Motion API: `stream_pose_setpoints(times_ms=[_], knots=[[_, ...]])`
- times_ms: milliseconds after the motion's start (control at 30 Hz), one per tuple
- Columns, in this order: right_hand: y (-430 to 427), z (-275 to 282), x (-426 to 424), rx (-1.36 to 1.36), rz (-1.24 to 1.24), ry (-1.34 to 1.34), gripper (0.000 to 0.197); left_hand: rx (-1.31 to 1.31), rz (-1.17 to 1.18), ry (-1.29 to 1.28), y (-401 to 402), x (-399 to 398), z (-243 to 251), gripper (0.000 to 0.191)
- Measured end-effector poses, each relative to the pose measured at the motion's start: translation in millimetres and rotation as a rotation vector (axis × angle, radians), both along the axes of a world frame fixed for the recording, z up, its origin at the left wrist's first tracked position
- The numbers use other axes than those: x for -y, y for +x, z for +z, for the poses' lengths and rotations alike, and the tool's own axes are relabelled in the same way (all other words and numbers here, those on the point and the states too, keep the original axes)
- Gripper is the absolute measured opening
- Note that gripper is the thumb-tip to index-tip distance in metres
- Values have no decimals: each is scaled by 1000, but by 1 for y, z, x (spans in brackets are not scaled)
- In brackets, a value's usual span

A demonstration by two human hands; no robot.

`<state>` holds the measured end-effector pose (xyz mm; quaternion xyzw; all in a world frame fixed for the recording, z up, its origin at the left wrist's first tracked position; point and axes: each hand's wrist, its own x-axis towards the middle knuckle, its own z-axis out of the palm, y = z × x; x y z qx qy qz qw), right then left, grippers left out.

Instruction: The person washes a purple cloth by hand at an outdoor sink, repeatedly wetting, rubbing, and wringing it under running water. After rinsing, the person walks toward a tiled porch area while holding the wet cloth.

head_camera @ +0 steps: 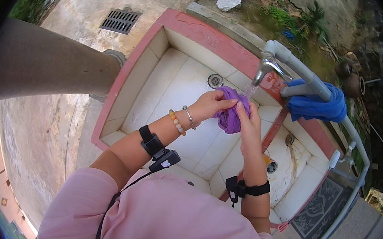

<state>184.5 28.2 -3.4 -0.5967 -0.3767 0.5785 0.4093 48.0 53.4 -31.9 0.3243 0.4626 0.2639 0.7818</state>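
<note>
A bunched purple cloth (229, 119) is between my two hands, above a white-tiled basin (176, 93). My left hand (212, 104) pinches its upper left side, thumb pointing right. On the cloth's right side, my right hand (249, 121) grips it with the thumb along the front. Water (249, 90) runs from a metal tap (263, 71) just beyond the cloth and reaches its far edge. Behind the cloth, the round drain (215, 81) shows in the basin floor. The fingers under the cloth are partly hidden.
A blue cloth (317, 102) hangs over the grey pipe (293, 62) right of the tap. A red divider (275, 129) separates a second basin (300, 160), which holds a yellow can-like object (270, 164). At left stands a thick column (52, 64); a floor grate (121, 21) lies beyond.
</note>
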Motion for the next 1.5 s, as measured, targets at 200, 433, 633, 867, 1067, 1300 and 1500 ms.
stream_pose_setpoints(times_ms=[200,433,633,867,1067,1300,1500], knots=[[18,-2,-5,-212,58,-166,17,450,153,-178,-11,-12,-4,30],[35,-22,-16,-33,-201,119,10,31,96,23,-22,-25,-1,34],[68,-15,-18,-186,-384,-11,13,301,327,-28,-66,-28,15,56],[79,16,-17,24,-293,356,13,24,66,109,-98,-29,48,73],[82,88,-16,4,-374,581,16,181,125,476,-101,-20,123,62],[90,19,-14,474,-68,357,18,5,116,302,-99,-37,91,57],[84,27,-19,-94,-188,63,23,210,237,133,-97,-42,77,51]])
